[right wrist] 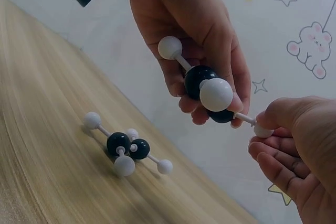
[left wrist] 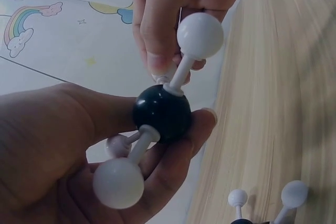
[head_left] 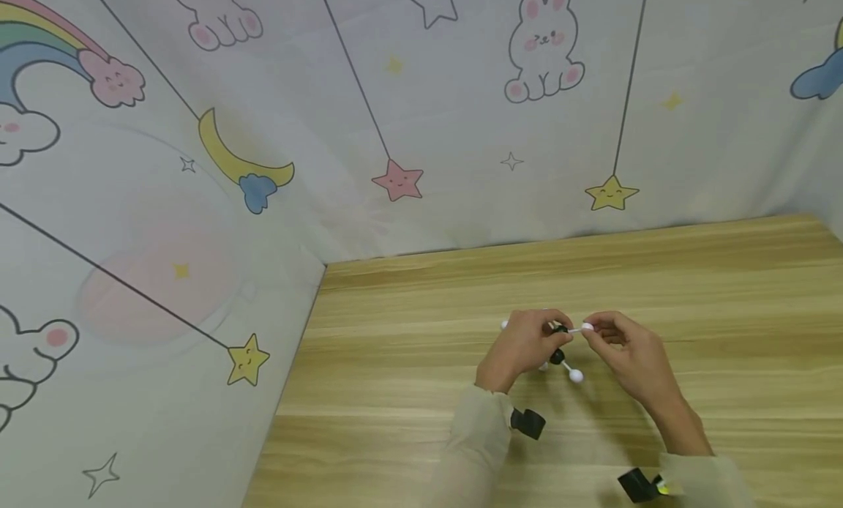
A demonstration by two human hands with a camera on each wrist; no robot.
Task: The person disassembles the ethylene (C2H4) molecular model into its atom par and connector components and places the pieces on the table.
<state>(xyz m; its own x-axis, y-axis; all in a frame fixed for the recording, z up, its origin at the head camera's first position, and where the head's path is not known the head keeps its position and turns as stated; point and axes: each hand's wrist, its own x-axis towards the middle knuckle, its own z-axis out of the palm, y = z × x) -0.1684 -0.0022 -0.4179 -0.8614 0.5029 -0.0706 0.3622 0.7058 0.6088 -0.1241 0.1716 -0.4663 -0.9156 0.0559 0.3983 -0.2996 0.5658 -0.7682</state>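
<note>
Above a wood-grained surface [head_left: 369,420], one ball-and-stick model [right wrist: 216,94] is held up in the curled grip of your left hand [head_left: 523,340], and your right hand [head_left: 628,354] pinches one white ball [right wrist: 264,131] at its end. Below rests a second model [right wrist: 119,143]: two black balls [right wrist: 139,149], four visible white ones [right wrist: 124,166].

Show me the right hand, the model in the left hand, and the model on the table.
Right hand [head_left: 635,358]: head view, back of the hand.
Held model [left wrist: 161,113]: left wrist view, its front black ball.
Table model [right wrist: 118,142]: right wrist view, its larger-looking black ball.
</note>
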